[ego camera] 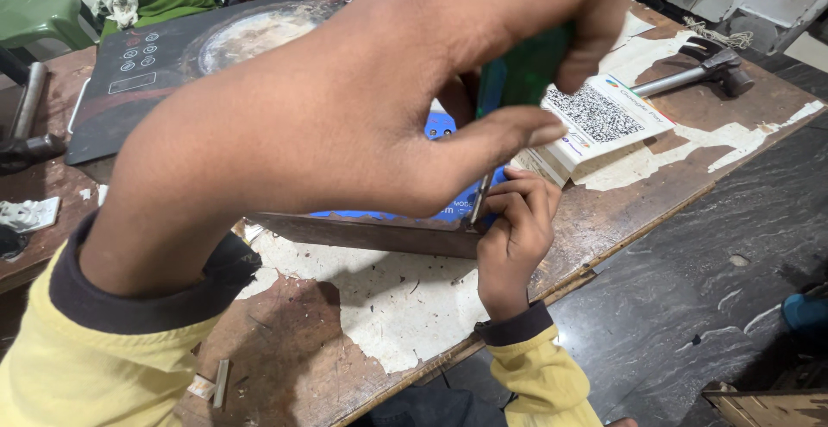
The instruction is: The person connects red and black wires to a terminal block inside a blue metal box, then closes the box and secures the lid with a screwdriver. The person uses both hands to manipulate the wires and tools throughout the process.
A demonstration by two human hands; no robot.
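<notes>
Worn table (pixel 379 306), paint flaking, hammer (pixel 699 69) upper right. My left hand (pixel 379 108) fills mid-frame, grip clamped on a green-handled screwdriver (pixel 517 73) pointing down; right hand (pixel 515 229) below pinches its tip, steadying it on the metal edge.

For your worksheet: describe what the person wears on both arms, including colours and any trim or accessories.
Both arms wear yellow long sleeves with dark ribbed cuffs. The left sleeve is pushed up the forearm, and the right sleeve ends at the wrist. The left hand and right hand are bare, with no rings, watch or gloves visible.
</notes>
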